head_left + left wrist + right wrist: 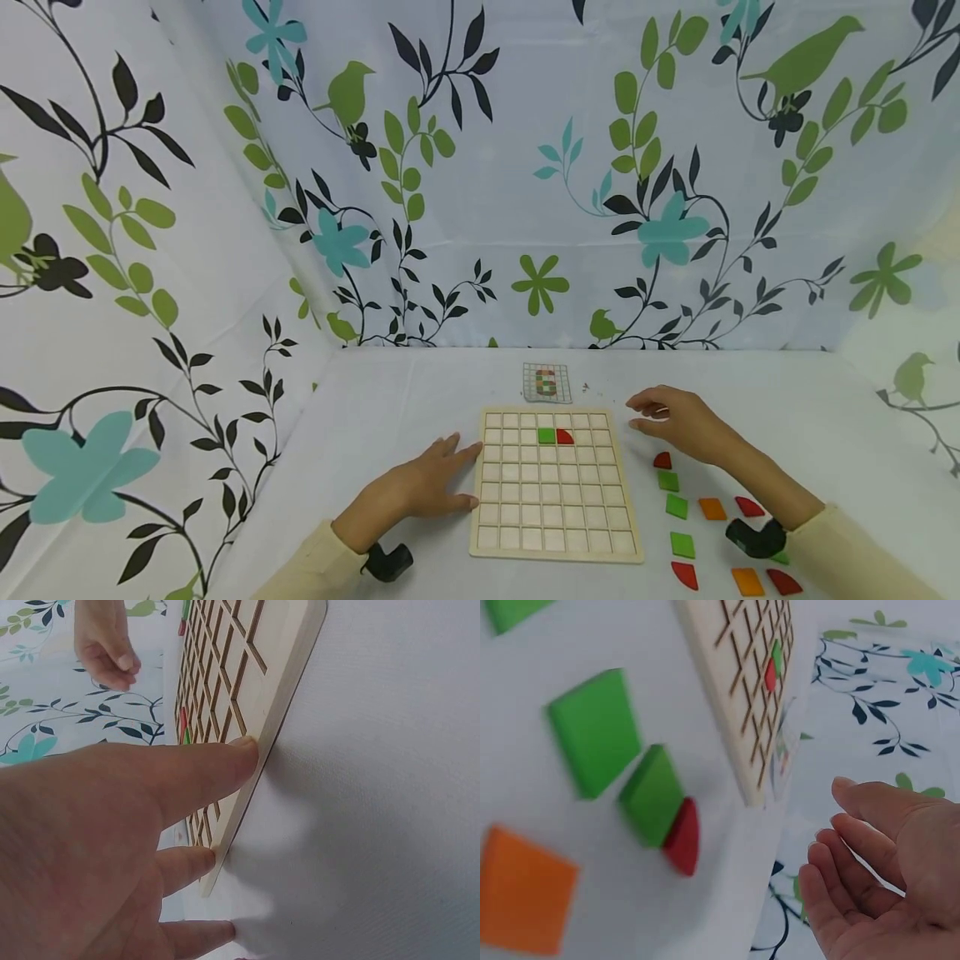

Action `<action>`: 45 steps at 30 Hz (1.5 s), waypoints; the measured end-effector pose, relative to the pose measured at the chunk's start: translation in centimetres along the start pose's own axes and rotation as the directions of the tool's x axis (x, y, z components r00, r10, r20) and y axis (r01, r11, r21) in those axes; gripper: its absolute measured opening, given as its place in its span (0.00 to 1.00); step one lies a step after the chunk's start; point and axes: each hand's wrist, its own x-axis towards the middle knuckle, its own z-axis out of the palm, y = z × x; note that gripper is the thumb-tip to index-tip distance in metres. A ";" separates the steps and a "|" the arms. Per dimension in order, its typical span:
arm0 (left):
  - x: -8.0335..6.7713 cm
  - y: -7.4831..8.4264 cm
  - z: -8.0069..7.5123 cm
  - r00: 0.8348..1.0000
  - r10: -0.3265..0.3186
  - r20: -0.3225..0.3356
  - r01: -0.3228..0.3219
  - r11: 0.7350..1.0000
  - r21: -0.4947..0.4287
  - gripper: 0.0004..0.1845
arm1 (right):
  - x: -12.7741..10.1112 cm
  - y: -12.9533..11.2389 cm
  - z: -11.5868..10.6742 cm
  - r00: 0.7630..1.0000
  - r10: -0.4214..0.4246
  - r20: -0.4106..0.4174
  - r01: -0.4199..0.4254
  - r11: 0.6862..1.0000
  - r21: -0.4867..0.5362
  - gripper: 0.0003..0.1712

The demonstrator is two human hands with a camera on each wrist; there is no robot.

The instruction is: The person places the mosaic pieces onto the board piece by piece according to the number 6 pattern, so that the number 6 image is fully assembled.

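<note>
A wooden grid board point(551, 492) lies on the white table, with a green square tile point(547, 436) and a red quarter-circle tile point(565, 437) side by side in its second row. My left hand point(431, 483) rests at the board's left edge, fingers spread, thumb and fingertips touching the rim. Above the table, right of the board's upper corner, hovers my right hand point(675, 421), its fingers loosely bent and nothing between them. Nearest below it are a loose red tile point(662, 460) and a green tile point(667, 481), also seen in the right wrist view.
More loose tiles lie right of the board: green squares point(677, 506), orange squares point(712, 509) and red quarter-circles point(684, 575), some partly behind the right wrist camera point(756, 538). A small pattern card point(547, 383) lies behind the board. A patterned curtain point(480, 175) hangs at the back.
</note>
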 end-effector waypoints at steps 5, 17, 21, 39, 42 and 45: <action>0.1 0.1 0.0 1.000 -0.002 0.009 0.002 1.000 0.003 0.43 | -2.4 1.6 -0.3 0.998 0.066 0.022 -0.067 0.997 0.044 0.24; -0.1 0.0 0.1 1.000 -0.004 0.006 0.004 1.000 -0.010 0.43 | -4.8 5.3 1.0 0.996 0.087 0.014 -0.087 0.996 0.004 0.21; -0.2 0.1 0.0 1.000 0.008 0.009 -0.008 1.000 -0.012 0.43 | -4.8 5.5 1.2 0.998 0.070 0.005 -0.070 0.998 -0.011 0.18; -0.2 0.0 0.1 1.000 0.007 0.002 -0.007 1.000 0.002 0.43 | -4.8 5.0 1.5 1.000 0.031 0.000 -0.031 0.999 0.025 0.14; -0.2 0.0 0.1 1.000 0.010 0.000 -0.010 1.000 0.004 0.43 | -4.9 5.0 1.6 0.999 0.054 0.000 -0.054 0.998 0.027 0.13; -0.2 0.1 0.1 1.000 0.011 -0.001 -0.011 1.000 0.006 0.43 | -4.9 4.8 1.6 0.997 0.083 0.000 -0.083 0.996 0.015 0.12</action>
